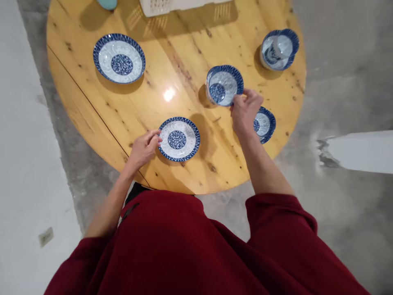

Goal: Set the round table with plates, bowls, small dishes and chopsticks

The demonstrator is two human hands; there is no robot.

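At the near side of the table, my left hand [145, 148] has its thumb and fingers closed at the left rim of a small blue-and-white plate [177, 139]. A blue-and-white bowl [225, 84] tilts under my right hand [246, 110], whose fingers pinch its near right rim. Partly behind my right wrist is another small blue-rimmed dish [264, 124]. A larger plate [122, 64] with the same pattern lies at the far left. Toward the far right, a patterned bowl [270, 61] holds a smaller piece of crockery [282, 47] inside it.
The round wooden table [172, 180] has a curved near edge close to my body. A white slotted plastic basket [181, 5] stands at the far edge, with a light-blue object [107, 3] left of it. A white post-like shape [365, 151] is at right.
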